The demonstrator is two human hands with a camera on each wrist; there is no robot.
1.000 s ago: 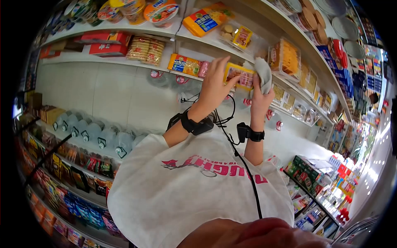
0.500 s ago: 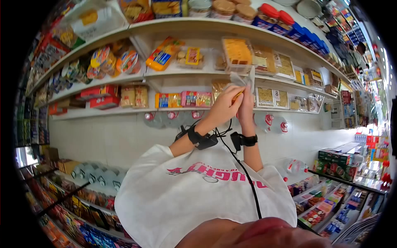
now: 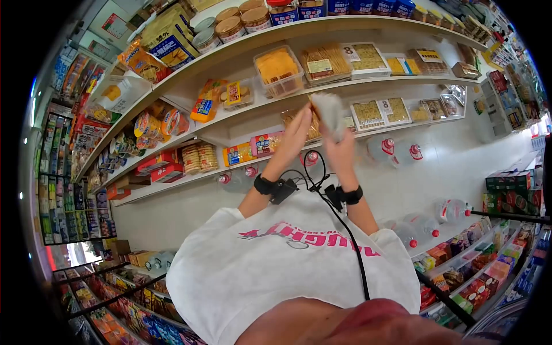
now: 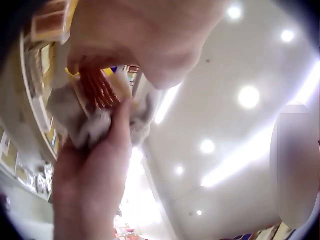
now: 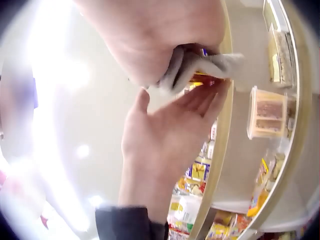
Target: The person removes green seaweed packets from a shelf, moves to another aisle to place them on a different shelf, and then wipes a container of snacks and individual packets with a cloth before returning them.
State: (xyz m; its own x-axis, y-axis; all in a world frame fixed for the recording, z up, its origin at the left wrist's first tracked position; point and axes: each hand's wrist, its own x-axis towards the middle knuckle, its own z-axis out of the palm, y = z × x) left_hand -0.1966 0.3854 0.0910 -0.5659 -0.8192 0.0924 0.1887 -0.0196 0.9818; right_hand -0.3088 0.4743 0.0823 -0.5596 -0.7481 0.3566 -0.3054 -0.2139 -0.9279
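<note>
My right hand (image 3: pixel 340 154) grips a folded grey cloth (image 3: pixel 329 114) raised in front of the shelves. Close beside it, my left hand (image 3: pixel 293 138) has its fingers fairly straight, fingertips against a flat food packet. In the left wrist view the packet (image 4: pixel 97 90) shows glossy red-brown sticks and a bit of yellow, with the cloth (image 4: pixel 92 127) bunched around its lower part. The right thumb lies over its face. In the right wrist view the left thumb (image 5: pixel 142 100) stands apart from the packet, which is mostly hidden between the cloth and the left fingers.
Ahead, a shelf (image 3: pixel 339 83) carries a clear tub of orange food (image 3: pixel 278 70), boxed noodles (image 3: pixel 367 60) and an orange packet (image 3: pixel 207 102). A lower shelf holds more packets (image 3: pixel 267 144). Large water bottles (image 3: pixel 380 148) stand on the floor below. Black cables hang between the wrists.
The hands have come together, the cloth moving onto the packet, which was face-up in the left hand's pinch and is now mostly hidden. The head view has turned, shifting the shelves.
</note>
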